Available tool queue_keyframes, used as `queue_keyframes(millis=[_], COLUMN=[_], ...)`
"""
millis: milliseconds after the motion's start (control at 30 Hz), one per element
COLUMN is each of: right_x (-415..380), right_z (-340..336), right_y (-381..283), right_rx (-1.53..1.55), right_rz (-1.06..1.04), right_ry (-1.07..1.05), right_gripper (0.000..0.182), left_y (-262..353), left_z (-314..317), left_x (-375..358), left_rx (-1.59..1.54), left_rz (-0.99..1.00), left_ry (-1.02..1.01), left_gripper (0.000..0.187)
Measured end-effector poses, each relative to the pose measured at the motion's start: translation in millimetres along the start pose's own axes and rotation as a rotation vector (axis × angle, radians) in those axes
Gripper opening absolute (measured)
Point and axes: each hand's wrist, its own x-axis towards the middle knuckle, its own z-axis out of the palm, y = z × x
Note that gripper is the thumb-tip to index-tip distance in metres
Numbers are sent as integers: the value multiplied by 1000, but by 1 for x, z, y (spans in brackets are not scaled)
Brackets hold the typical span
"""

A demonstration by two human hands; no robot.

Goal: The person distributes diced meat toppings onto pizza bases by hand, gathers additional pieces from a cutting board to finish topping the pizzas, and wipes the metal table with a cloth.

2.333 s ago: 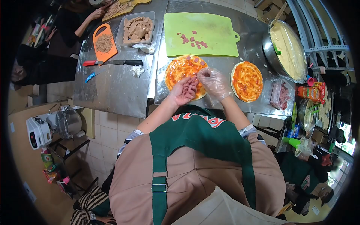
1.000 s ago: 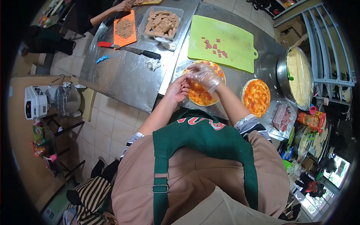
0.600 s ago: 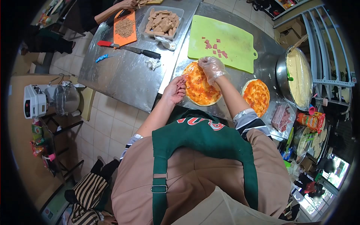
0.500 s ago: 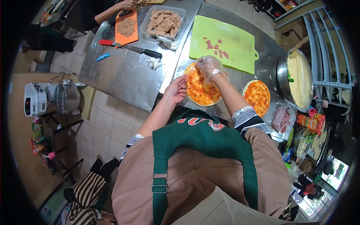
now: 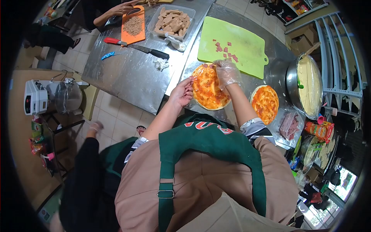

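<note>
A round dough base with red sauce (image 5: 208, 91) lies on the metal table below a green cutting board (image 5: 232, 38). My left hand (image 5: 183, 92), bare, is closed at the base's left edge around small pink pieces. My right hand (image 5: 227, 72), in a clear plastic glove, is over the base's upper right edge; its fingers are bunched, and what they hold is hidden. Several pink squares (image 5: 225, 50) lie on the green board, and a few sit at the base's top edge. A second sauced base (image 5: 264, 103) is to the right.
A large metal bowl (image 5: 289, 83) stands at the right, near a bag of pink pieces (image 5: 289, 125). Left are two knives (image 5: 148, 50), an orange board (image 5: 133, 34) and a plastic tub (image 5: 153, 30). A co-worker's hand is beyond; another person stands at lower left.
My right hand has moved slightly right, and pink pieces now show at the base's top edge. A person in dark sleeves has come in at lower left.
</note>
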Motion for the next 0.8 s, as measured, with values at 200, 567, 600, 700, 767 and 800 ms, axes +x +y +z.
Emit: queue_keyframes(millis=[200, 567, 600, 700, 767, 800], right_x=[-7, -16, -19, -18, -13, -10], right_z=[-11, 6, 2, 8, 7, 6], right_y=[-21, -36, -39, -38, -36, -35], right_rx=[-179, 519, 597, 584, 582, 580], right_rz=[-58, -112, -69, 26, 37, 49], right_ry=[-105, -206, -324, -328, -312, -294], right_gripper=[24, 17, 18, 18, 17, 15], left_y=[0, -2, -4, -5, -4, -1], left_z=[-2, -7, -9, -13, -11, -6], left_x=[5, 13, 14, 16, 13, 9], left_rx=[-32, 51, 63, 74, 72, 8], left_rz=[2, 35, 2, -29, -25, 7], left_ry=[1, 29, 1, -30, -32, -13], left_gripper=[15, 13, 13, 13, 13, 13])
